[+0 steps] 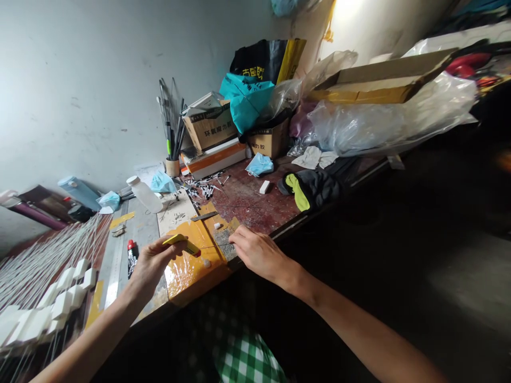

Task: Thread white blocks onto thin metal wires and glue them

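Observation:
My left hand [154,258] is closed round a slim yellow tube with a red tip [187,246], tilted down to the right over the edge of the bench. Facing it, my right hand [251,247] pinches a thin dark rod [215,246]. The rod's far end reaches close to the tube's red tip; whether they touch I cannot tell. Beneath both hands, shiny yellow tape [187,279] covers part of the bench. A small white piece [217,226] and a flat metal blade [204,216] lie just beyond the rod.
Many thin rods with white blocks [62,303] fill the left side. A black marker with a red cap [132,255], a translucent bottle [144,195] and blue masks [259,165] lie about. Boxes [211,127] and plastic bags [359,127] stand behind; a dark glove [315,189] lies right.

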A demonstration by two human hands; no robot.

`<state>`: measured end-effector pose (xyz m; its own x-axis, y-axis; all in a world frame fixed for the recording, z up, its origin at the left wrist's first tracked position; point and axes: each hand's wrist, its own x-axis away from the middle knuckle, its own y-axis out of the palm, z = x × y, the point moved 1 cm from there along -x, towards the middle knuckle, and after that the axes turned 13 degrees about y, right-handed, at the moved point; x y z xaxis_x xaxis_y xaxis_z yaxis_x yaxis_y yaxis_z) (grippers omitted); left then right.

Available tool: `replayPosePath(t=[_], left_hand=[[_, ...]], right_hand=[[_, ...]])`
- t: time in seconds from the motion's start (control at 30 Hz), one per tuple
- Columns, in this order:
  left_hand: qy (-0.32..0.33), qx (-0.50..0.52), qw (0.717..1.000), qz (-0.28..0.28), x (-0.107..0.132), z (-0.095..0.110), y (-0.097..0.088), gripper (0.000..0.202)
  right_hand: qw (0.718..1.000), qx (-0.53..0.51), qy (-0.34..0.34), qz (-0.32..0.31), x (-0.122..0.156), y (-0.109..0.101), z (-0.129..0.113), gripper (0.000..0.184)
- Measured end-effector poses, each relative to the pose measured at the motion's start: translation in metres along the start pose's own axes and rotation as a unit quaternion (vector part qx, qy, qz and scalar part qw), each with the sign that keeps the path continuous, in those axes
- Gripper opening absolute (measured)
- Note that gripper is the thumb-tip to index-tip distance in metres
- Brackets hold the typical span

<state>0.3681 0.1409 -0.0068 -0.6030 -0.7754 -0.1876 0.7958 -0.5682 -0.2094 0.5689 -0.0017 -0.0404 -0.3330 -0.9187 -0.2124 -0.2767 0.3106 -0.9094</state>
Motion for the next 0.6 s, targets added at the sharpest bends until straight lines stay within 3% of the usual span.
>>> replayPosePath(t=[0.17, 0.6], left_hand=[[0.003, 0.011, 1.000, -0.006, 0.0000, -0.0014, 0.0006, 0.022], [0.009, 0.014, 1.000, -0.011, 0.0011, -0.0007, 0.0054, 0.024]], right_hand=[[1.000, 0.013, -0.013, 0.007, 0.0084, -0.0092, -0.0068, 0.024], [1.000, 0.031, 0.005, -0.001, 0.0116, -0.0070, -0.0051, 0.021]])
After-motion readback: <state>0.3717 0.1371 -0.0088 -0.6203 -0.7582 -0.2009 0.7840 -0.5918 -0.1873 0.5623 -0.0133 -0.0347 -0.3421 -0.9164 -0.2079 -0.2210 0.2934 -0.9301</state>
